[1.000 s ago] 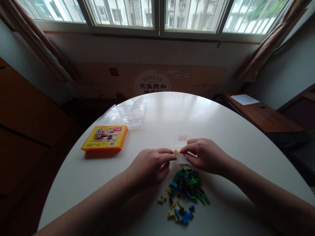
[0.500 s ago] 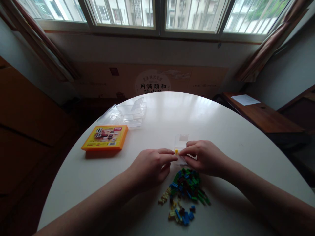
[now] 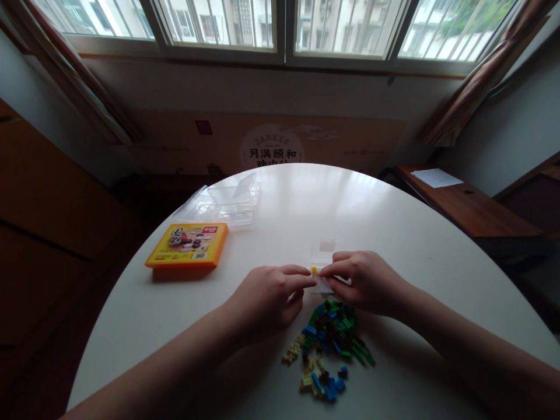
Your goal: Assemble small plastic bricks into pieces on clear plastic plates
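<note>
Yellow plastic, by the look of it, is making up the small piece [image 3: 314,270] that is sitting between the fingertips of the 2 hands, at or just above the left side of a small clear hinged case [image 3: 322,256] whose lid is standing back. The left hand [image 3: 273,294] is stretching 2 fingers towards the piece; the right hand [image 3: 361,277] is pointing its fingertips in from the other side. I cannot tell whether either grip is pinching the piece or only lying beside it.

Nearer the wearer, a heap of toy bricks [image 3: 332,326] is lying on the white bench [image 3: 280,239], mostly green, blue and dark brown, with a looser blue and tan cluster [image 3: 324,384] trailing below.

The piece is probably going to be handling as light, stiff and slightly slippery, easy to flick away; its opposite sides are offering the best hold, between fingertip pads. The case is likely being light too, with a thin, breakable hinge.

To the left, a yellow-orange Go set box [image 3: 188,246] is showing 2 large characters, apparently 围棋, plus a barcode and finer print too small to read. Behind the bench, a cardboard panel [image 3: 367,131] is displaying "ZANKEE" and 月满颐和, with the bench edge cutting off the line below.
</note>
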`<state>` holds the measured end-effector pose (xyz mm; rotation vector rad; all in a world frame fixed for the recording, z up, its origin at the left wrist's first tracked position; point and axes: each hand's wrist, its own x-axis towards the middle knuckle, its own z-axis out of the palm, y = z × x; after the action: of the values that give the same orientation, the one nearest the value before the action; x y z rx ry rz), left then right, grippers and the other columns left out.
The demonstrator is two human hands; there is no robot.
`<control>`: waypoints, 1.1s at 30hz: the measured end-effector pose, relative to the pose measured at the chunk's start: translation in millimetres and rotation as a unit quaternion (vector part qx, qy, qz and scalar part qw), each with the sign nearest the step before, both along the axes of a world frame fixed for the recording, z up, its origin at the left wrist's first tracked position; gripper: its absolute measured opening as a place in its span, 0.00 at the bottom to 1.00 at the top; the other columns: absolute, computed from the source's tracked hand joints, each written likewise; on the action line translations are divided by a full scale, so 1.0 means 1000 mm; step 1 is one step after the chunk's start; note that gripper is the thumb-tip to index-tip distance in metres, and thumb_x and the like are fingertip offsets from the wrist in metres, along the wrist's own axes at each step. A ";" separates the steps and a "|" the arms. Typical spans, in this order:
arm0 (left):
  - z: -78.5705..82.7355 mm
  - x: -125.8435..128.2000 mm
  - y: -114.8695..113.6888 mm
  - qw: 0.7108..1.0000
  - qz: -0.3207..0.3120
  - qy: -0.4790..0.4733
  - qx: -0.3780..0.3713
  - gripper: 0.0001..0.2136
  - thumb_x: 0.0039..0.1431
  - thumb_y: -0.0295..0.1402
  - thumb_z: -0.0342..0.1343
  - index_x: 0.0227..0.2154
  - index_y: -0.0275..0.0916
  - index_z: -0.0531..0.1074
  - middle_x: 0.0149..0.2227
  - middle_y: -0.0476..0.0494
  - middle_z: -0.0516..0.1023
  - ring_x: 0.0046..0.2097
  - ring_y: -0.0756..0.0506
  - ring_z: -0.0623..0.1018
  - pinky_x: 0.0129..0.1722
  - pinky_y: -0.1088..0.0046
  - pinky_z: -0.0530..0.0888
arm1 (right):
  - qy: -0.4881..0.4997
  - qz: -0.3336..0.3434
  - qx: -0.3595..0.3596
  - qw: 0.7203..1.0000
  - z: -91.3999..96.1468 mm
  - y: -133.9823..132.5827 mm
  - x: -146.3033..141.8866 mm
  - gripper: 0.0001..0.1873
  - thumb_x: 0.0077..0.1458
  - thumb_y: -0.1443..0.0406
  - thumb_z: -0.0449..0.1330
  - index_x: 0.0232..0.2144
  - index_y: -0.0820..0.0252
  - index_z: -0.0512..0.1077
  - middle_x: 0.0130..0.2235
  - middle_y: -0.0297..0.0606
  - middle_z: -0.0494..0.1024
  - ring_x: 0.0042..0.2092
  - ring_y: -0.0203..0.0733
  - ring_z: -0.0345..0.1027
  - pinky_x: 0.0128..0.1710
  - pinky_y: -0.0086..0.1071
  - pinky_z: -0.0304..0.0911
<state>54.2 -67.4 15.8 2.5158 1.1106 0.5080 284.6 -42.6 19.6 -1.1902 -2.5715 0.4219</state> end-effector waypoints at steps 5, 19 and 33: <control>0.001 0.001 0.001 1.000 -0.003 0.006 0.003 0.17 0.57 0.26 0.52 0.47 0.49 0.76 0.49 0.51 0.79 0.44 0.44 0.81 0.44 0.67 0.77 | 0.007 -0.001 -0.001 1.000 -0.002 0.000 0.001 0.14 0.55 0.66 0.58 0.40 0.46 0.80 0.32 0.30 0.78 0.30 0.33 0.68 0.30 0.27 0.55; 0.002 0.000 0.001 1.000 -0.005 0.010 0.006 0.18 0.57 0.27 0.52 0.48 0.50 0.76 0.50 0.53 0.79 0.44 0.44 0.81 0.44 0.66 0.77 | 0.008 -0.005 0.012 1.000 -0.005 0.000 0.000 0.11 0.55 0.66 0.58 0.36 0.47 0.80 0.32 0.29 0.78 0.29 0.33 0.68 0.29 0.27 0.56; 0.002 0.000 0.000 1.000 -0.007 0.013 0.006 0.17 0.57 0.27 0.53 0.48 0.49 0.76 0.50 0.51 0.79 0.44 0.43 0.81 0.44 0.66 0.77 | 0.007 -0.005 0.017 1.000 -0.005 0.001 -0.001 0.11 0.56 0.66 0.58 0.37 0.49 0.80 0.31 0.31 0.78 0.30 0.34 0.69 0.29 0.27 0.57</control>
<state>54.0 -67.0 17.5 2.5446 1.1019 0.4821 283.3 -42.0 14.9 -1.1836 -2.5506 0.3813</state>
